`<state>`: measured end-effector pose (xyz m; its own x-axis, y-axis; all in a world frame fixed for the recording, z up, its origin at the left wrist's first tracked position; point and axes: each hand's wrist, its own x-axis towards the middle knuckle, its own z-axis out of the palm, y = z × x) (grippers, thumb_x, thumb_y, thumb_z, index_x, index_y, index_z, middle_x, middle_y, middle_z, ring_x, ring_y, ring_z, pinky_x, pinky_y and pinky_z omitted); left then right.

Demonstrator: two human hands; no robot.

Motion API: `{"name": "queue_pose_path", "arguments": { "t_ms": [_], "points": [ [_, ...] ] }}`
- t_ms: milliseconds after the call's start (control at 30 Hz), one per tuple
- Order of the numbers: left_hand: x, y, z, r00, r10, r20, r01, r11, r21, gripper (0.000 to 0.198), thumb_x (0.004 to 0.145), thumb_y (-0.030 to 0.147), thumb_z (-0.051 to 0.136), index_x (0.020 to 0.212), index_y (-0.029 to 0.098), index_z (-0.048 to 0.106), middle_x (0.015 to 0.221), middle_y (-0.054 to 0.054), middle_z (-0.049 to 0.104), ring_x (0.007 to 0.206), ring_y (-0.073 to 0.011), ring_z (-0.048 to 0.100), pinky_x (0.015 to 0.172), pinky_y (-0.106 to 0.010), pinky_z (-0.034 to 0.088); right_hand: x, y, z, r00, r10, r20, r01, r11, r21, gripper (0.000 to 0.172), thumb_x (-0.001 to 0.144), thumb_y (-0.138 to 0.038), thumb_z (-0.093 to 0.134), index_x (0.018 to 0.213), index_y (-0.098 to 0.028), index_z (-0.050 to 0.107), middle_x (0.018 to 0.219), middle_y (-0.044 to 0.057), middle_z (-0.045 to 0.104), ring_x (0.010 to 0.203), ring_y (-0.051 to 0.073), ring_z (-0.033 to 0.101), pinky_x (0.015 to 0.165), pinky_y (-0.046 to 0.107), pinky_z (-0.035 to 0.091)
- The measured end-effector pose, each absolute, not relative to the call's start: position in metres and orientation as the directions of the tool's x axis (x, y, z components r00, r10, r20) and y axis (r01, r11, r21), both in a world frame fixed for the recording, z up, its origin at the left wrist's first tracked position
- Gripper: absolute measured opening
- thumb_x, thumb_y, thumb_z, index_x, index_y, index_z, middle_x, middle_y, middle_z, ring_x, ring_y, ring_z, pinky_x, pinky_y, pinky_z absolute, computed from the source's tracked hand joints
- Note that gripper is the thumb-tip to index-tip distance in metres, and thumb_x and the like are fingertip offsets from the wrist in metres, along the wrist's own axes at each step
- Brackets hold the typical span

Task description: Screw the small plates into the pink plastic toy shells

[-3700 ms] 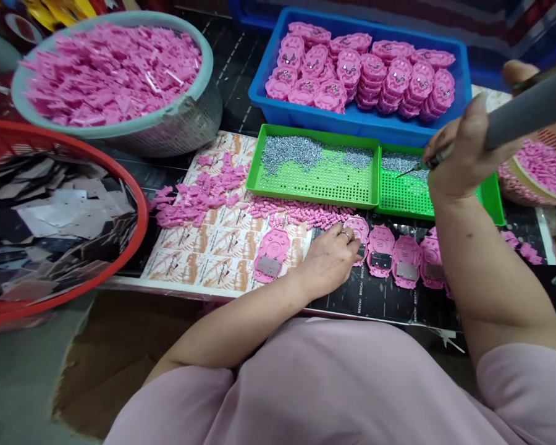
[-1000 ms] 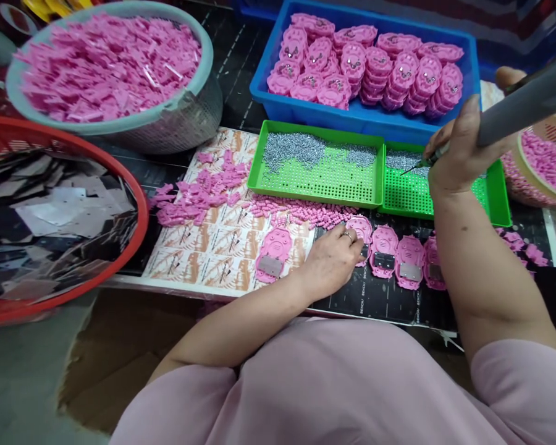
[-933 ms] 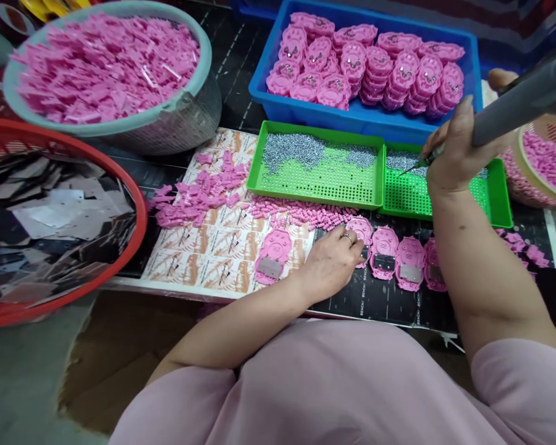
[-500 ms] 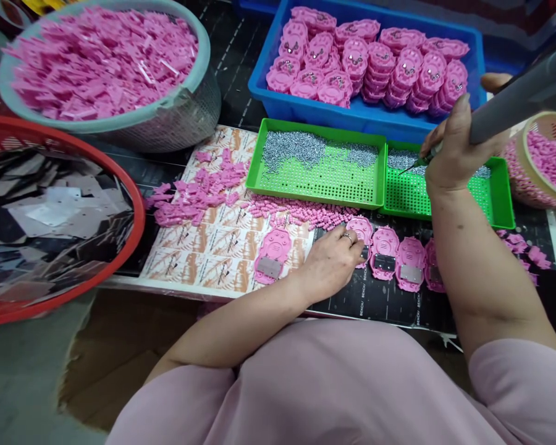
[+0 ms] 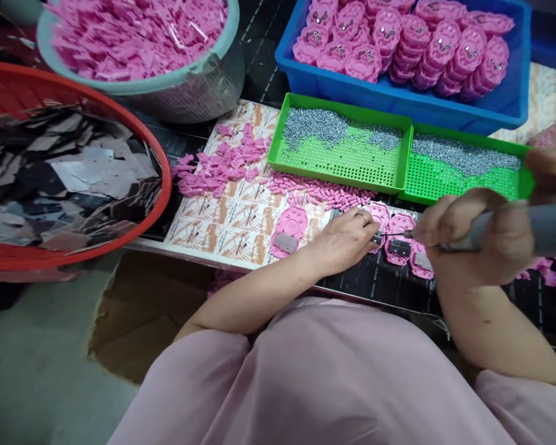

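Observation:
My right hand point(image 5: 472, 238) is wrapped round a grey power screwdriver point(image 5: 553, 228), held nearly level, its thin bit pointing left. The bit's tip is close to the fingertips of my left hand point(image 5: 349, 241), which wears a ring. Those fingers are closed on a pink plate point(image 5: 379, 213) at the left end of a row on the black mat. Beside it lie a pink plate with a dark metal piece point(image 5: 400, 248) and one with a silver piece point(image 5: 421, 261). Left of my left hand, another pink plate point(image 5: 291, 222) rests on the patterned board.
Two green trays point(image 5: 338, 176) point(image 5: 445, 194) hold small screws. Behind stands a blue bin point(image 5: 398, 102) of stacked pink plates. At left are a red basket point(image 5: 164, 185) of metal pieces and a grey-green basket point(image 5: 204, 93) of pink parts. Loose pink pieces point(image 5: 222, 164) lie on the board.
My right hand has brought the screwdriver down from the right green tray to my left fingertips. The camera view has shifted, while my left hand stays at the same pink plate.

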<state>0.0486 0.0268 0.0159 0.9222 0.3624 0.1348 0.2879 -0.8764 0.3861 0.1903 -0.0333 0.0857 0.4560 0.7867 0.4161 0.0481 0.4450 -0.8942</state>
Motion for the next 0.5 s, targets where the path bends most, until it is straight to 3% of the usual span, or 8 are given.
{"name": "queue_pose_path", "arguments": {
  "t_ms": [100, 267, 367, 500],
  "points": [
    [0.050, 0.026, 0.014, 0.920, 0.360, 0.156, 0.282, -0.883, 0.376, 0.022, 0.090, 0.028, 0.060, 0.105, 0.012, 0.061, 0.103, -0.008, 0.061, 0.102, -0.0223, 0.053, 0.092, -0.033, 0.044, 0.170, -0.033, 0.077, 0.396, 0.761, 0.514, 0.026, 0.551, -0.834, 0.027, 0.080, -0.039, 0.066, 0.058, -0.026, 0.056, 0.042, -0.006, 0.038, 0.030, 0.010, 0.038, 0.027, 0.026, 0.030],
    [0.050, 0.025, 0.014, 0.916, 0.370, 0.158, 0.286, -0.875, 0.390, 0.020, 0.091, 0.029, 0.058, 0.103, 0.012, 0.061, 0.102, -0.008, 0.062, 0.101, -0.0221, 0.053, 0.092, -0.033, 0.044, 0.165, -0.024, 0.075, 0.377, 0.759, 0.531, 0.055, 0.554, -0.831, 0.009, 0.079, -0.038, 0.067, 0.079, -0.031, 0.061, 0.042, -0.008, 0.038, 0.027, 0.010, 0.036, 0.026, 0.025, 0.031],
    [0.050, 0.026, 0.015, 0.916, 0.369, 0.157, 0.284, -0.873, 0.397, 0.019, 0.091, 0.028, 0.058, 0.101, 0.012, 0.061, 0.101, -0.008, 0.062, 0.101, -0.0219, 0.053, 0.092, -0.033, 0.044, 0.164, -0.023, 0.076, 0.373, 0.747, 0.550, 0.068, 0.569, -0.819, 0.016, 0.079, -0.035, 0.067, 0.094, -0.034, 0.060, 0.042, -0.010, 0.040, 0.026, 0.011, 0.035, 0.024, 0.024, 0.031],
    [0.051, 0.026, 0.014, 0.916, 0.365, 0.164, 0.280, -0.877, 0.390, 0.018, 0.091, 0.028, 0.057, 0.099, 0.012, 0.061, 0.100, -0.008, 0.061, 0.099, -0.0225, 0.053, 0.091, -0.033, 0.044, 0.167, -0.024, 0.071, 0.371, 0.763, 0.529, 0.069, 0.546, -0.835, 0.012, 0.081, -0.037, 0.065, 0.091, -0.032, 0.060, 0.042, -0.010, 0.040, 0.026, 0.010, 0.035, 0.024, 0.024, 0.031]
  ]
}}
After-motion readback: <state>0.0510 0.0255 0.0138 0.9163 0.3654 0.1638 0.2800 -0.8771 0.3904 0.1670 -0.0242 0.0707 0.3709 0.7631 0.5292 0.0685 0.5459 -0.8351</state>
